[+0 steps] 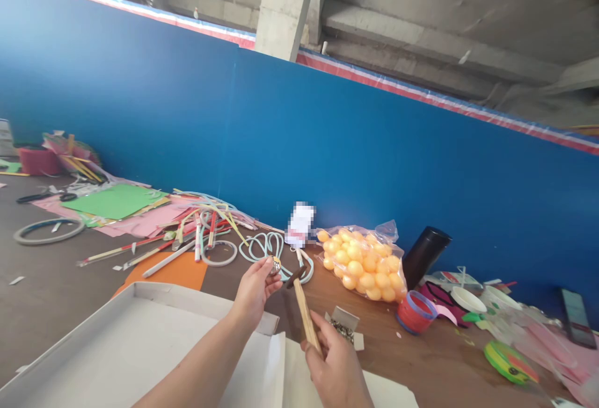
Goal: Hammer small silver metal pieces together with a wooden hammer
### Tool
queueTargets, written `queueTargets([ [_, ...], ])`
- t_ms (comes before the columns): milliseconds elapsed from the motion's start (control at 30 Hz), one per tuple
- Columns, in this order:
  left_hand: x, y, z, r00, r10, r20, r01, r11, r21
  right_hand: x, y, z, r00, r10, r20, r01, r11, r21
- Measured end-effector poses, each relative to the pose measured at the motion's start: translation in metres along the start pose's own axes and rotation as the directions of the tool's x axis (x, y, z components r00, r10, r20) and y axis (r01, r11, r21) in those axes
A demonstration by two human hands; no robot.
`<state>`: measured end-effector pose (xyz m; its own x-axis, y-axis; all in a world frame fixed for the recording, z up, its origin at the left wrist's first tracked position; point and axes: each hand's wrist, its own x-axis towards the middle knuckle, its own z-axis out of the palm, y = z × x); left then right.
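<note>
Work at the near edge of the desk (56, 296) looks barely begun, as I judge it: nothing shows as fixed or joined, and the white tray (116, 327) at the near left corner lies bare.

Counted from the left:
- There are two loose rings, a grey one (19, 237) towards the left edge and a white one (219, 264) further in.
- One green sheet (112, 201) lies on pink paper near the back edge, among a scatter of sticks too tangled to count.
- One pale blue cord (262, 246) lies looped just behind the hands.

Over the tray's far right corner, the left hand (253, 292) has its fingers pinched on one small metal piece (275, 264), held up off the desk. It may be a tack or a tiny bell; the view is too small to say. Just beside it, not touching, hangs the dark head of one hammer (304, 308). The right hand (334, 364) has its fingers clenched round the low end of the hammer's wooden handle.

Right of the handle stands one small open box (344, 327) of metal bits (a heap, not countable). Behind it, near the back edge, one clear bag (360, 264) holds orange balls, well over a dozen. Then come one black cup (425, 255), tilted, and one red tape roll (415, 313). Towards the right edge lies one yellow-green disc (509, 361).

What is left, as I read it, is everything past picking up: the piece is in the air, the hammer raised, no blow landed.
</note>
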<state>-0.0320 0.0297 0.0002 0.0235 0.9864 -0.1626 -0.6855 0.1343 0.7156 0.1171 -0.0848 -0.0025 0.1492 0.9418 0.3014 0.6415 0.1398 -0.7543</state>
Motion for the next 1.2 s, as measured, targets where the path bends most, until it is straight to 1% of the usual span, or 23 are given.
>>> queueTargets([
  [133, -0.001, 0.001, 0.0, 1.0, -0.007, 0.006, 0.007, 1.0, 0.003, 0.001, -0.001, -0.001, 0.999, 0.034, 0.032, -0.035, 0.999, 0.005],
  [233, -0.001, 0.001, 0.0, 1.0, -0.014, 0.002, 0.014, 1.0, 0.007, 0.001, -0.004, -0.003, 0.993, 0.103, 0.056, -0.103, 0.995, -0.014],
  [367, -0.002, 0.002, 0.001, 1.0, -0.018, -0.004, 0.018, 1.0, 0.013, 0.001, -0.01, -0.002, 0.968, 0.216, 0.131, -0.217, 0.976, -0.004],
  [433, -0.003, 0.002, 0.002, 1.0, -0.019, -0.004, 0.019, 1.0, 0.019, 0.001, -0.012, -0.001, 0.954, 0.243, 0.177, -0.251, 0.968, 0.025],
  [500, -0.004, 0.002, 0.002, 1.0, -0.023, -0.003, 0.023, 0.999, 0.027, 0.001, -0.01, 0.0, 0.946, 0.255, 0.199, -0.266, 0.964, 0.031],
  [567, -0.004, 0.002, 0.002, 1.0, -0.029, -0.001, 0.029, 0.999, 0.032, 0.001, -0.006, 0.001, 0.946, 0.255, 0.199, -0.259, 0.966, -0.002],
  [633, -0.004, 0.002, 0.002, 0.999, -0.033, 0.011, 0.033, 0.999, 0.033, 0.002, 0.0, 0.001, 0.948, 0.249, 0.2, -0.239, 0.968, -0.07],
  [700, -0.004, 0.003, 0.002, 0.999, -0.033, 0.028, 0.032, 0.999, 0.032, 0.002, 0.007, 0.001, 0.948, 0.232, 0.219, -0.206, 0.969, -0.134],
  [800, -0.004, 0.004, 0.003, 0.998, -0.038, 0.048, 0.036, 0.999, 0.028, 0.001, 0.013, 0.001, 0.948, 0.199, 0.25, -0.155, 0.971, -0.184],
  [967, -0.008, 0.006, 0.005, 0.995, -0.048, 0.092, 0.047, 0.999, 0.008, 0.001, 0.006, -0.003, 0.949, 0.199, 0.244, -0.129, 0.953, -0.276],
  [1100, -0.01, 0.006, 0.006, 0.986, -0.052, 0.156, 0.057, 0.998, -0.03, 0.002, -0.001, -0.007, 0.95, 0.196, 0.245, -0.1, 0.929, -0.357],
  [1200, -0.011, 0.006, 0.006, 0.978, -0.059, 0.199, 0.074, 0.995, -0.066, 0.002, -0.002, -0.008, 0.949, 0.191, 0.25, -0.083, 0.919, -0.385],
])
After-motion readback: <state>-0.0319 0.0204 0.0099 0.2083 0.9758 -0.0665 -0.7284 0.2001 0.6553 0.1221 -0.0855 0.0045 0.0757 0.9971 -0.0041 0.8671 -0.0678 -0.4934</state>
